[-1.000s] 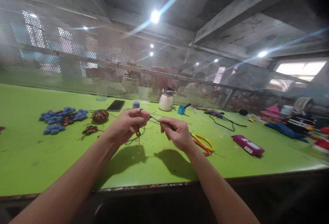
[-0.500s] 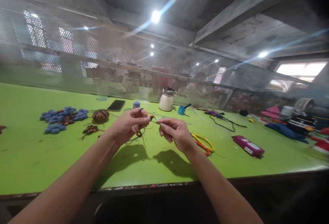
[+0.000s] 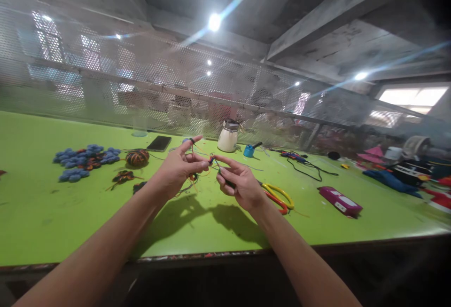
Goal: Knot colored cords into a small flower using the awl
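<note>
Between the thumb and fingers of my left hand [image 3: 176, 170] is pinched a small dark multicoloured crochet piece [image 3: 211, 160]. Yarn loops round its raised index finger. My right hand [image 3: 244, 182] is closed round a thin crochet hook [image 3: 217, 164], whose tip meets the piece; the fingers hide most of its handle. Loose yarn ends hang below the left fingers. Left of my hands lie a variegated yarn ball [image 3: 137, 158] and a small dark-and-orange crochet flower [image 3: 123, 177]. Scissors with yellow and orange handles [image 3: 282, 191] lie beside my right wrist, partly covered by it.
Blue crochet flowers [image 3: 73, 174] are grouped on the green table [image 3: 63, 222] at left, near a phone [image 3: 159, 143]. Behind my hands stand a white jug [image 3: 228, 138] and a teal pot [image 3: 249, 151]. A purple box [image 3: 340, 201] lies at right. Perforated metal panels close the back.
My left index finger has lifted and straightened, drawing the yarn up. My right hand has turned slightly, with its index finger now stretched along the hook toward the piece.
</note>
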Demonstrator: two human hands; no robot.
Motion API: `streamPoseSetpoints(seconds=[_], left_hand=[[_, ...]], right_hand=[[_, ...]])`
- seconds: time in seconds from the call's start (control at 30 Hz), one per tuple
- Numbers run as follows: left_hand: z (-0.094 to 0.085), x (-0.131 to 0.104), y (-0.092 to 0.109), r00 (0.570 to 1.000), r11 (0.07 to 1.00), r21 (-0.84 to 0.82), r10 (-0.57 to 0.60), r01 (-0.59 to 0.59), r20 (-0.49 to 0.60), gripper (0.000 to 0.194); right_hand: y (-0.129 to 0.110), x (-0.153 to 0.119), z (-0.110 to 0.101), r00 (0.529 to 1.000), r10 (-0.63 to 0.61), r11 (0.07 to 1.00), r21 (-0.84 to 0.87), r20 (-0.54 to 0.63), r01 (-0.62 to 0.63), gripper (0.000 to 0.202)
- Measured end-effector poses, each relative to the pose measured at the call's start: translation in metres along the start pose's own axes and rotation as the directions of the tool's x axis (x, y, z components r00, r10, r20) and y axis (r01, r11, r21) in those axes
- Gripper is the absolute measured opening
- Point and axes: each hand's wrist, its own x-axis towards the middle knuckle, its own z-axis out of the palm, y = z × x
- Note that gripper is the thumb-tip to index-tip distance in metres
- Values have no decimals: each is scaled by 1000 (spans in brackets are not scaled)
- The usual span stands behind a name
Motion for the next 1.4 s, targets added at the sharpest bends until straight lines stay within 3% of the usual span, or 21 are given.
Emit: streamPoseSetpoints(seconds=[0.3,0.63,0.73,0.8,0.9,1.0,1.1,1.17,1.2,1.27,1.33,1.4], left_hand=[[-1,4,-4,999,999,-22,-40,40,-27,72],[3,5,-5,990,998,1,-54,55,-131,69],[1,6,-7,992,995,95,-26,38,-123,68],[1,6,-8,994,969,247,-3,30,-112,69],[2,5,-11,993,821,566,111,-75,-30,69],[6,1,-17,959,506,826,249,-250,137,66],[12,-3,-25,917,191,927,305,-323,257,61],[16,-5,-28,898,137,931,343,-337,275,57],[17,-5,-28,900,196,922,357,-335,251,55],[18,-3,-27,934,471,837,336,-280,124,56],[15,1,-24,979,781,609,200,-138,-34,63],[11,6,-21,994,948,316,3,33,-112,65]], right_hand=[[0,0,2,1000,9,1000,-21,1,-9,47],[3,2,0,999,23,997,-66,-46,-26,45],[2,2,-1,997,7,990,-138,-83,-18,44],[2,3,-2,994,-11,976,-217,-107,-12,42],[5,6,-5,990,-45,937,-348,-130,-3,37],[9,9,-7,983,-21,918,-394,-183,-54,34],[13,11,-6,970,52,952,-282,-237,-120,35],[15,11,-4,962,93,980,-144,-258,-134,40],[15,11,-3,959,104,989,-75,-262,-128,43],[15,10,-1,961,112,994,32,-253,-108,48],[14,8,2,969,102,994,68,-225,-89,51],[12,6,4,975,84,996,40,-206,-77,50]])
